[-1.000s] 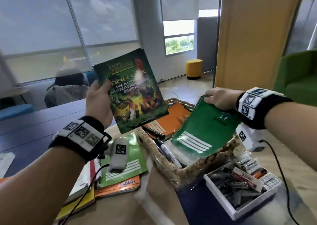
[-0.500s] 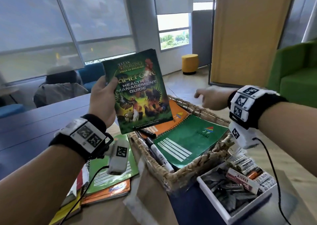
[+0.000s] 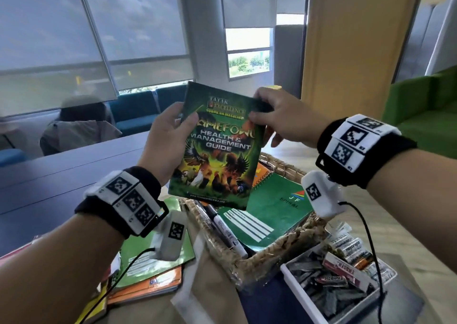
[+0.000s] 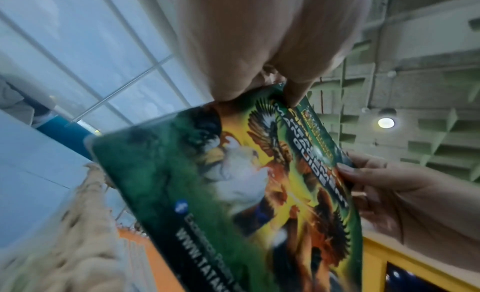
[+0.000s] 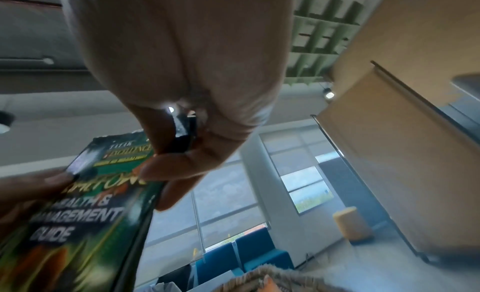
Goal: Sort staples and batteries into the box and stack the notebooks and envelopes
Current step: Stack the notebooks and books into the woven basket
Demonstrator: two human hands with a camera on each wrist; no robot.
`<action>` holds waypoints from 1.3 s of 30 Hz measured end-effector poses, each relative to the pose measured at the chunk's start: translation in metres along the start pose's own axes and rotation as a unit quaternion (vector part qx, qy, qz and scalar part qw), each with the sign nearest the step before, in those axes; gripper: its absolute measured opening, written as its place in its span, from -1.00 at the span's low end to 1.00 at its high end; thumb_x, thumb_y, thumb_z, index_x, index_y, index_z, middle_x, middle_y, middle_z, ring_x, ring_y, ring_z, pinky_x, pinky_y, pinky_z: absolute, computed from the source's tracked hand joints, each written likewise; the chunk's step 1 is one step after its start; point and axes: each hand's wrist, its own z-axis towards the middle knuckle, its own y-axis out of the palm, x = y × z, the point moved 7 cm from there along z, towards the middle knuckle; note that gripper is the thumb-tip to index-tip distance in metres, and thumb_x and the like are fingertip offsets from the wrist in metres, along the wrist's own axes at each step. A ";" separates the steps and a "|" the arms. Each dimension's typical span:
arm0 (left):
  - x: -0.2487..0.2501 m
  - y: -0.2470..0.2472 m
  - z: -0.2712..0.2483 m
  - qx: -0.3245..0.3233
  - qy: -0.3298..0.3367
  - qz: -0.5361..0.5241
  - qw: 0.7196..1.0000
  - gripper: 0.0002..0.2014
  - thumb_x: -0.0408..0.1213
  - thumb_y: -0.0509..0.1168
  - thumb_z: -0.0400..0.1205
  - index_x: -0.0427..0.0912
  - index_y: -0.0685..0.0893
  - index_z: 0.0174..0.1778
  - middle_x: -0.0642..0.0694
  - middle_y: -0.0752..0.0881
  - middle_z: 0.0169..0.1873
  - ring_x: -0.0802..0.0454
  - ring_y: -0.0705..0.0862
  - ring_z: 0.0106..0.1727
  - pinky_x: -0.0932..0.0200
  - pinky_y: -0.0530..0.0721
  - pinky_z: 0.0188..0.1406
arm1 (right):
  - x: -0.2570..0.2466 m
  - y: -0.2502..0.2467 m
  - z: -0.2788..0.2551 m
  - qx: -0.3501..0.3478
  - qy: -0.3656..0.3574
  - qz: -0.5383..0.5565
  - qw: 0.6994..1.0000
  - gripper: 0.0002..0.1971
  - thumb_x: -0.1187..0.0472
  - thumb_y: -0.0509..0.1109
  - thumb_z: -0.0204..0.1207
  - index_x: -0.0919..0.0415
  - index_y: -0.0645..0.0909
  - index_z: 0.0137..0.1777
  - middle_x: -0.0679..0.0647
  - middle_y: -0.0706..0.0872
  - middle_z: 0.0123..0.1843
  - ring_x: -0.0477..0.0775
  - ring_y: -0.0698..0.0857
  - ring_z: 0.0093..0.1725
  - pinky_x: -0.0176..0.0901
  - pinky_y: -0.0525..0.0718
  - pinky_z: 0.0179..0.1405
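Observation:
I hold a green booklet (image 3: 217, 150) titled "Health & Management Guide" upright above the wicker basket (image 3: 272, 257). My left hand (image 3: 183, 123) grips its left edge, thumb on the cover. My right hand (image 3: 258, 110) pinches its top right corner; the wrist views show the same booklet (image 4: 233, 193) (image 5: 78, 214). A green spiral notebook (image 3: 272, 212) lies in the basket on an orange notebook (image 3: 259, 173), beside some markers (image 3: 222, 227). A white box (image 3: 296, 281) at the lower right holds batteries and staple packs. Notebooks (image 3: 153, 267) are stacked at the lower left.
The basket and box sit on a tan table; a dark blue table (image 3: 61, 175) lies to the left. A white envelope (image 3: 188, 286) lies in front of the basket. Cables hang from both wrist cameras. A person sits by the windows beyond the table.
My right hand let go of the green spiral notebook, which now lies in the basket, and moved up to pinch the booklet's top right corner. The booklet shifted right, over the basket.

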 end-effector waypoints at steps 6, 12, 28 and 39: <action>-0.028 -0.003 -0.011 0.002 -0.059 0.052 0.997 -0.87 -0.24 0.35 0.76 -0.16 0.66 0.18 -0.17 0.87 -0.15 -0.11 0.85 -0.18 0.00 0.79 -0.22 | 0.011 -0.018 -0.001 0.109 -0.008 0.090 0.990 -0.92 0.37 0.34 0.74 0.24 0.48 0.06 0.20 0.72 -0.05 0.17 0.83 -0.21 -0.12 0.73 -0.54; -0.077 0.001 -0.014 -0.077 -0.156 0.198 0.965 -0.60 -0.15 0.41 0.70 -0.05 0.52 0.45 -0.16 0.78 0.06 -0.16 0.77 0.09 -0.04 0.72 0.04 | 0.046 -0.041 0.003 0.220 0.054 0.111 0.968 -0.92 0.35 0.33 0.74 0.23 0.47 0.08 0.25 0.64 0.17 0.25 0.83 -0.04 0.01 0.83 -0.38; -0.124 0.020 -0.035 -0.280 -0.142 0.546 0.777 -0.70 0.17 0.12 0.78 0.03 0.43 0.24 -0.14 0.54 0.32 -0.11 0.47 0.43 -0.08 0.28 0.48 | 0.136 0.033 0.017 0.097 0.362 0.235 0.897 -0.86 0.52 0.09 0.78 0.40 0.31 0.26 0.36 0.46 0.19 0.43 0.82 0.05 -0.11 0.83 -0.38; -0.127 0.020 -0.044 -0.331 -0.144 0.570 0.738 -0.43 0.35 -0.06 0.76 0.51 0.03 0.72 -0.16 0.12 0.78 -0.26 0.14 0.73 -0.29 0.12 0.69 | 0.146 0.040 0.004 0.007 0.408 0.082 0.909 -0.90 0.63 0.26 0.65 0.48 0.43 0.01 0.42 0.58 0.11 0.38 0.74 0.02 -0.05 0.86 -0.14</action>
